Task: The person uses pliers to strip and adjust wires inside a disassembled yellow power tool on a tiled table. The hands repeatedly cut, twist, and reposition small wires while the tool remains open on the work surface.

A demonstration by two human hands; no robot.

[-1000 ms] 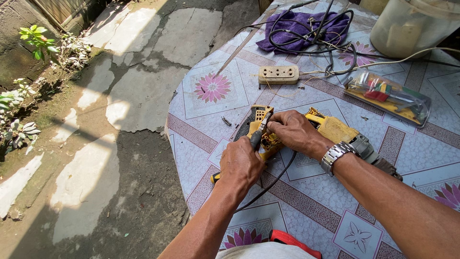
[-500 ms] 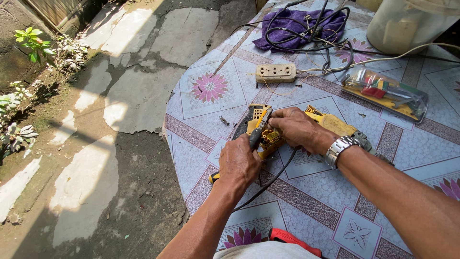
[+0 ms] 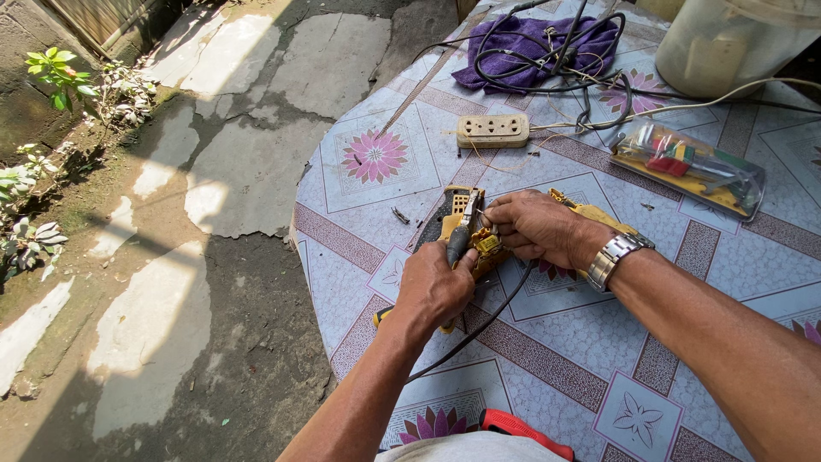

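Outdoors, hard sun with sharp shadows. Round bench [image 3: 547, 359] under floral tile-patterned cover. Left of bench: cracked concrete ground [image 3: 248, 171], dirt patches. Farther left of bench: leafy green plants [image 3: 60, 77] against rough wall [image 3: 26, 111].

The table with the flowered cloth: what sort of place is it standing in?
Probably an outdoor yard used as a makeshift repair spot. The table stands on cracked, sunlit paving beside green plants, and an opened yellow power tool lies on it.

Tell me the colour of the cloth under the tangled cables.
Purple: the cloth lies at the far edge of the table, seen in the head view.
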